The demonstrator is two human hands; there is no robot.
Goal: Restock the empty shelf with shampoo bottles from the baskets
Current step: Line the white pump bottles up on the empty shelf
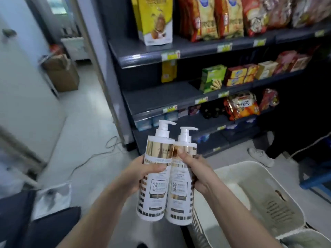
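Note:
Two white-and-gold pump shampoo bottles are held upright side by side in front of me. My left hand (143,173) grips the left bottle (155,192) around its middle. My right hand (196,173) grips the right bottle (180,196), thumb across its gold band. The bottles touch each other. A pale plastic basket (259,178) stands on the floor at the lower right, below the bottles; its inside looks bare. The dark shelf unit (161,97) rises ahead, with bare stretches at the left ends of its upper and middle boards.
Snack bags and boxes (241,74) fill the right parts of the shelves. Another person's white shoe (259,156) stands by the shelf foot. A cardboard box (62,74) sits in the doorway at left. A cable (89,158) trails over the floor.

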